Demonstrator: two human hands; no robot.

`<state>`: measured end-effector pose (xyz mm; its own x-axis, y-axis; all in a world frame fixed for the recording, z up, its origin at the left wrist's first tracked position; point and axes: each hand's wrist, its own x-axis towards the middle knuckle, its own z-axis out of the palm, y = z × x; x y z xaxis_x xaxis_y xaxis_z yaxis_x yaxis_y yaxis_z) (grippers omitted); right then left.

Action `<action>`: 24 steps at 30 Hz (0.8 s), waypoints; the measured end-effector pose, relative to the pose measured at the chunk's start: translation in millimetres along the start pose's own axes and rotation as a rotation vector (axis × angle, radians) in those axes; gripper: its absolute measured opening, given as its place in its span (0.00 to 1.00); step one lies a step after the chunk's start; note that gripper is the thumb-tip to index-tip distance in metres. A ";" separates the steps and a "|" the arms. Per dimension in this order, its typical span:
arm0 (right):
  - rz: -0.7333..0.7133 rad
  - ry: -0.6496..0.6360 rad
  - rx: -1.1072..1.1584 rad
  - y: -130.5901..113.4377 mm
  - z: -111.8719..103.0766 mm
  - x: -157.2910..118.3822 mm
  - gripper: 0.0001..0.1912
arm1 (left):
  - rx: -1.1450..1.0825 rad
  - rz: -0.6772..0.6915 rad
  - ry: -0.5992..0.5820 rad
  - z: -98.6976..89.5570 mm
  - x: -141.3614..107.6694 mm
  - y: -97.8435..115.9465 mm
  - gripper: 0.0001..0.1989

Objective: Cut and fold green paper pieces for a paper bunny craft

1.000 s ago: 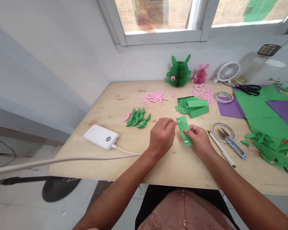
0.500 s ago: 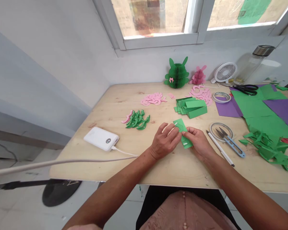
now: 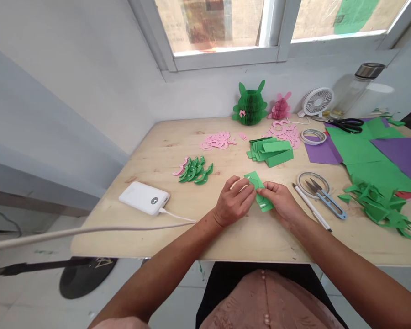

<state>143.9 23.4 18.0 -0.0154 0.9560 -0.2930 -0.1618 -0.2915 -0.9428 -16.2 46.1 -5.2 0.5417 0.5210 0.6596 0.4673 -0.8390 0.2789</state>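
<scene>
A small green paper piece [image 3: 266, 204] with white marks and a curved line is held between both hands above the table's front part. My left hand [image 3: 235, 201] has its fingers curled on the paper's left side. On the right side, my right hand [image 3: 277, 197] pinches the paper between thumb and fingers. Behind the hands lies a stack of folded green strips [image 3: 277, 153]. Curved green cutouts [image 3: 195, 170] form a pile to the left. Blue-handled snips [image 3: 332, 205], a tape roll [image 3: 299, 178] and a white pen [image 3: 313, 210] lie right of my right hand.
A white power bank [image 3: 142, 197] with a cable lies at left. Pink cutouts [image 3: 217, 140], a green paper figure [image 3: 249, 107], a pink one [image 3: 280, 107] and a small fan [image 3: 317, 101] are at the back. Black scissors [image 3: 347, 124] and green scraps [image 3: 383, 205] are at right.
The view has shifted slightly, so objects at right appear a little farther left. Both hands still hold the green paper, with barely any change in their grip.
</scene>
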 end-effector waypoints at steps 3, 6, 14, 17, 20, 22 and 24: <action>-0.013 0.008 -0.027 0.6 -3.8 -2.9 0.17 | 0.032 0.001 0.036 1.6 -1.1 -0.8 0.09; -0.028 0.040 -0.068 1.6 -13.5 -6.1 0.19 | 0.046 -0.016 0.073 3.8 -1.8 -3.1 0.09; -0.252 0.093 -0.475 9.2 -36.1 -16.5 0.12 | 0.038 -0.010 -0.018 5.1 -6.1 -8.0 0.12; -0.322 0.070 -0.628 12.5 -34.0 -20.4 0.10 | 0.017 -0.002 -0.060 3.4 -7.4 -8.4 0.12; -0.434 0.058 -0.768 13.2 -30.3 -23.0 0.09 | -0.017 0.004 -0.096 1.2 -9.1 -9.2 0.12; -0.513 0.043 -0.835 12.7 -28.8 -24.1 0.08 | -0.036 0.021 -0.107 -0.9 -10.7 -10.1 0.11; -0.583 0.013 -0.876 12.2 -28.2 -24.9 0.08 | -0.062 0.040 -0.118 -3.3 -12.6 -11.5 0.11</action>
<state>170.1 -4.9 9.3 -0.1532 0.9571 0.2459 0.6293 0.2864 -0.7225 -30.7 48.7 -14.3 0.6391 0.4987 0.5855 0.4015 -0.8657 0.2990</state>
